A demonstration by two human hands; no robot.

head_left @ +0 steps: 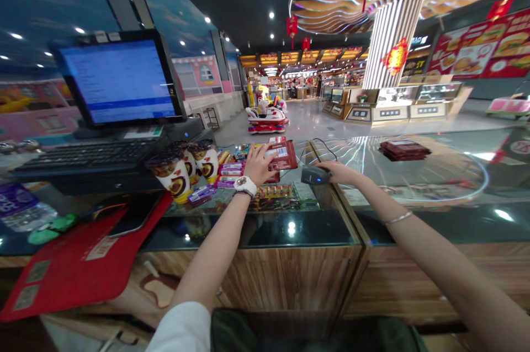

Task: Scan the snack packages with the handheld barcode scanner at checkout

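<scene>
My left hand (259,164), with a white watch at its wrist, has its fingers at the left edge of a brown packet (285,154) and grips it. A pale label with a barcode shows on the packet. To its right, my right hand (337,172) is closed around a dark barcode scanner (315,175), whose head is turned toward the packet. Purple-wrapped snack bars (231,171) lie left of my left hand. Beside them stand several printed cups (174,178) with dark tops. My right hand's fingers are partly hidden by the scanner.
A monitor (118,79) and keyboard (89,154) stand at the left. A phone (136,214) lies on a red mat (89,269) hanging over the counter edge. More brown packets (404,149) are stacked on the glass counter (381,181) at right. The scanner's cable (327,146) loops behind it.
</scene>
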